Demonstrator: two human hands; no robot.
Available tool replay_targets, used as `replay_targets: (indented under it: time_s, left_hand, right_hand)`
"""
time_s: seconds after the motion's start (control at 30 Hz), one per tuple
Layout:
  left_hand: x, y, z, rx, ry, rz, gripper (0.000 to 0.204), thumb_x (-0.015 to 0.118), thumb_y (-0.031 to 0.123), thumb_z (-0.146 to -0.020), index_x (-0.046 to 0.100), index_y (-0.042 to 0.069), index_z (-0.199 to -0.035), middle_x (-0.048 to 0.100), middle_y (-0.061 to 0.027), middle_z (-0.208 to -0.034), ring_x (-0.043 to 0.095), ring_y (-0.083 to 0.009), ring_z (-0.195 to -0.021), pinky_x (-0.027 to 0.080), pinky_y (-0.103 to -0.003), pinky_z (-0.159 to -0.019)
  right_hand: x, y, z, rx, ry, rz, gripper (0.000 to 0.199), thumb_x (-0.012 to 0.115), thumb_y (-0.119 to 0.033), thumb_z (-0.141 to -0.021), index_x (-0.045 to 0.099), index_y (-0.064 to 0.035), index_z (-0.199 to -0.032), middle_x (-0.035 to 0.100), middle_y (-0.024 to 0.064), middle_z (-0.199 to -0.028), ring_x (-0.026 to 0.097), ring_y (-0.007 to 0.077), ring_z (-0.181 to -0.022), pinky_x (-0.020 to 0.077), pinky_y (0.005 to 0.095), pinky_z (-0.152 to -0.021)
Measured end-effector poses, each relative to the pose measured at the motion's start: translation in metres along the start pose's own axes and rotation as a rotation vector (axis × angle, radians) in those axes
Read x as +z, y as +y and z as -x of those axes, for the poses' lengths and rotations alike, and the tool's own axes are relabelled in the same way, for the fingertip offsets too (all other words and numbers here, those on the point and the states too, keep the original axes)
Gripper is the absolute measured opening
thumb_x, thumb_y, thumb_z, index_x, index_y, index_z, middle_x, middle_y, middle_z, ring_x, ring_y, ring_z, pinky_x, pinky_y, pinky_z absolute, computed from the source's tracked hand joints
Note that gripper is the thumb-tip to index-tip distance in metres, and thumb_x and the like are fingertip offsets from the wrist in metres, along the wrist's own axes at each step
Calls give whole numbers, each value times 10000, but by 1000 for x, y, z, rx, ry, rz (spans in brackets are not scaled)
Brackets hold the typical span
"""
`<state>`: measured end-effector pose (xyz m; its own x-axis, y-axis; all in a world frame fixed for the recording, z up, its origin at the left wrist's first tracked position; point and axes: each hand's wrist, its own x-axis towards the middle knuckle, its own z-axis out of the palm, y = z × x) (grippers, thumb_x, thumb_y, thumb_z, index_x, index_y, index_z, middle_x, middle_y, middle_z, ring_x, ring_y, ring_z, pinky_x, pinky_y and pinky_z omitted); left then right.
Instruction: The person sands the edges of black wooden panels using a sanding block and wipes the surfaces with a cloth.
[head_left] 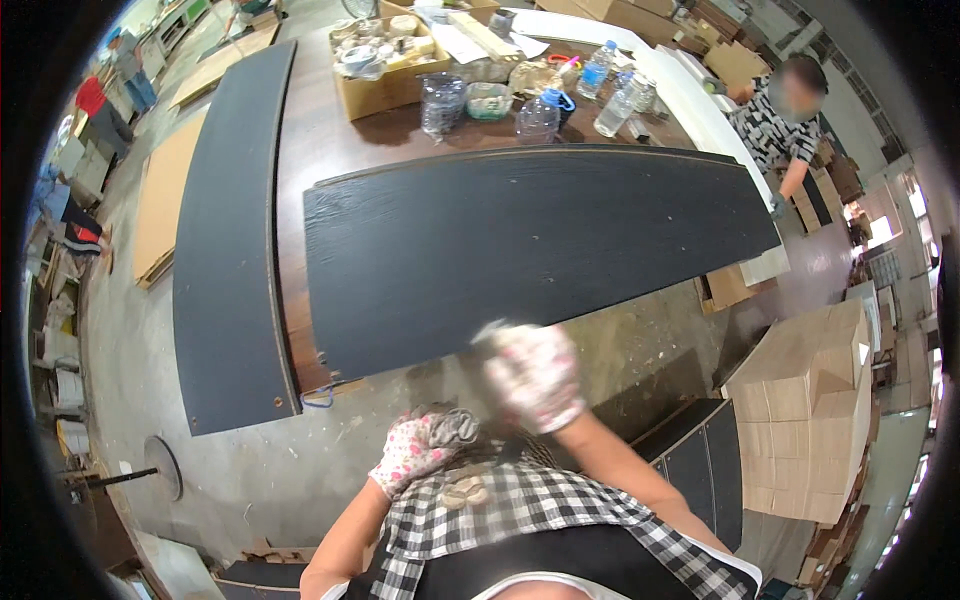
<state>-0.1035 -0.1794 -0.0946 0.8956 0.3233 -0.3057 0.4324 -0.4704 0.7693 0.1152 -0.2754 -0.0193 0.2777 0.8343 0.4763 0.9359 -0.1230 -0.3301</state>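
A long black panel point(540, 230) with small pale specks lies across the brown table in front of me. My right hand point(535, 378), in a white glove with pink spots, is smeared by motion at the panel's near edge. Its fingers look curled, and a small greyish bit point(488, 335) shows at their tips, too blurred to name. Close to my body, my left hand point(412, 452), in a matching glove, is closed on a crumpled grey cloth point(456, 427). A second black panel point(228, 250) stretches lengthwise on the left, separate from the first.
Behind the panel, a cardboard box point(385, 92) of jars stands on the table point(310, 150) among plastic bottles point(597, 70) and tubs. Big cartons point(805, 410) rise at my right, beside dark panels point(705, 470). Another person point(780, 130) works at the far right; others are at the far left.
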Motion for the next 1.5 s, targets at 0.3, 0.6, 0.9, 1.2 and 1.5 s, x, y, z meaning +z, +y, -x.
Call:
replay_targets:
  time_s: [0.3, 0.6, 0.9, 1.2, 1.5]
  left_hand:
    - [27, -66, 26, 181, 156, 121, 625, 710, 355, -754, 564, 117, -1313, 606, -167, -1246, 530, -348, -1195, 403, -461, -1038]
    - [27, -76, 37, 114, 351, -18, 526, 718, 312, -767, 597, 83, -1224, 610, -186, -1223, 575, -347, -1121, 464, -428, -981]
    - [30, -84, 34, 143, 329, 159, 546, 757, 258, -736, 613, 69, -1228, 625, -193, -1181, 596, -375, -1084, 492, -428, -939]
    - [6, -76, 13, 176, 170, 281, 579, 698, 397, -783, 613, 79, -1260, 616, -178, -1252, 571, -381, -1145, 451, -452, -981]
    - [-4, -55, -4, 94, 8, 341, 567, 703, 388, -804, 610, 89, -1277, 635, -147, -1249, 605, -326, -1127, 473, -405, -976]
  right_hand:
    - [24, -37, -17, -106, 163, -33, 264, 718, -144, -741, 692, -41, -983, 676, 95, -911, 643, 280, -762, 498, 390, -699]
    - [72, -118, -65, -500, 15, -356, 305, 748, -229, -737, 674, -85, -995, 625, 75, -896, 614, 227, -741, 500, 387, -659]
    - [84, -138, -61, -550, -215, -331, 401, 755, -224, -714, 673, -134, -1095, 656, 75, -936, 624, 250, -776, 486, 404, -676]
    - [53, -96, -49, -299, -28, -57, 289, 704, -195, -779, 682, -97, -1049, 636, 63, -936, 604, 244, -794, 472, 395, -707]
    - [26, -52, -23, -174, 75, -39, 275, 676, -227, -834, 679, -96, -1076, 666, 75, -918, 624, 237, -844, 492, 398, -778]
